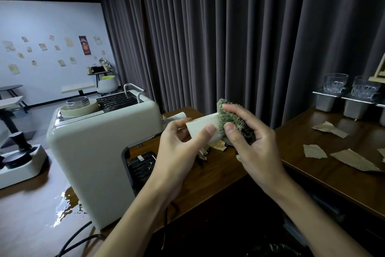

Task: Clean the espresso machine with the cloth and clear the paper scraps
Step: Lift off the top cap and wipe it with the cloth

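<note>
Left hand [183, 144] pinching small cream cup [203, 129], steadied for wiping; right hand [248, 142] gripping green cloth [233, 121] against cup. Espresso machine [98, 144] near counter's [208, 173] left edge; paper scraps [354, 160] uncollected toward right edge.

Both forearms enter from the bottom edge of the frame and converge toward the centre. The left forearm rises diagonally from the lower left; the left hand [179, 148] sits just left of centre, palm turned inward, fingers curled, thumb extended to the right with the nail visible, its grip closed on a small cream cup [203, 129]. The right forearm rises from the lower right; the right hand [250, 142] sits just right of centre, back toward the camera, thumb and fingers pinched on a green cloth [231, 119] pressed against the cup's side.
</note>
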